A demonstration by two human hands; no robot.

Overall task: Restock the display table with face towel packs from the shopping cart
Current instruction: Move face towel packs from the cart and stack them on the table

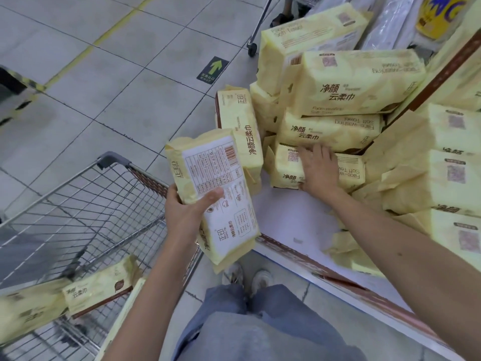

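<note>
In the head view, the left grip [191, 214] is curling its thumb and fingers round a towel pack [213, 175], perhaps two together, and holding it above the cart [78, 204] rim, beside the worktop [294, 220]. The right grip [318, 168] is lying flat with straight fingers on the bottom pack [286, 168] of the stack [351, 84], grasping nothing. The step is probably going best with the stack steadied while the held pack goes onto the bare white patch. A leaning pack [242, 126] is overhanging the worktop's corner, so that edge is looking risky. Spare packs [99, 285] are lying in the cart.
</note>
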